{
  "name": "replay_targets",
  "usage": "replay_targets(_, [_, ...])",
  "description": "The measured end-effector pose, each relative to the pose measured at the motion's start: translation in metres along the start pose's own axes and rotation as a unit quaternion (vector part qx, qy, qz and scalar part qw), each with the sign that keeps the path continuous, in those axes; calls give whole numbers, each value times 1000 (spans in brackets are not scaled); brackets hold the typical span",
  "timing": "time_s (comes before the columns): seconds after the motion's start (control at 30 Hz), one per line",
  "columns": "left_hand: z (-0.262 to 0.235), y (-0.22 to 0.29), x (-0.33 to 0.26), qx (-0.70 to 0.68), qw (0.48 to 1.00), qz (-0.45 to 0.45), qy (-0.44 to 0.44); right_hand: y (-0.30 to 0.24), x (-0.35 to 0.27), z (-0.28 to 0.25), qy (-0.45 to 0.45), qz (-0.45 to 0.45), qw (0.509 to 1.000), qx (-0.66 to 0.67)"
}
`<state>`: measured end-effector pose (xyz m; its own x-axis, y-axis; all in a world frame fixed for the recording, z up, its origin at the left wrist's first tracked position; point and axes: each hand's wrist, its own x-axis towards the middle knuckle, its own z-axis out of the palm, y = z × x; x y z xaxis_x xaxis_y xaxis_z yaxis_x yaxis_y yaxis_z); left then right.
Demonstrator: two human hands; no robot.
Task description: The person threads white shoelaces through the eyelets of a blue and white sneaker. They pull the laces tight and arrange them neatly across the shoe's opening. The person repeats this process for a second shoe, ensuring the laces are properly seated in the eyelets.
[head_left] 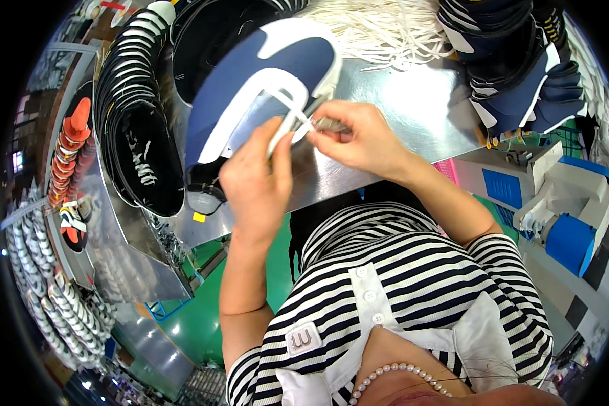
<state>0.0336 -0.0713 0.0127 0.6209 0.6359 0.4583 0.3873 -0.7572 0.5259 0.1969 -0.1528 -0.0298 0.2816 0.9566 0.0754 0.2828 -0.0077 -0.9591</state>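
A navy and white shoe upper (223, 101) is raised over the metal table, just beyond my hands. My left hand (254, 179) is closed, thumb and fingers pinching the white edge of its opening. Close by on the right, my right hand (362, 139) grips a short greyish tool (333, 126) whose kind I cannot make out. The tool points left toward a narrow white lace (298, 111) that crosses the upper's opening and runs down between both hands. Fingers partly hide where the tool and lace meet.
The shiny metal table (419, 101) carries a heap of loose white laces (392, 30) at the back. Nested black uppers (139, 145) curve along the left; stacked navy uppers (521, 91) stand right. A grey and blue machine (565, 216) lies beyond my right arm. Orange pieces (73, 135) hang far left.
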Motion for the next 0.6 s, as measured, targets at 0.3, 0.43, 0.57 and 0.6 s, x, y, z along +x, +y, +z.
replay_targets(0.3, [-47,24,44,-111,981,-73,140,8,-140,-83,-125,59,969,-206])
replay_targets(0.43, [-33,30,45,-158,983,-94,-22,-8,-169,-87,-108,133,985,-35])
replay_targets(0.57, [22,10,8,-6,966,-51,-253,-15,-134,-82,1,135,990,45])
replay_targets(0.6, [30,5,0,-3,963,-48,-264,-18,-112,-79,20,92,993,74])
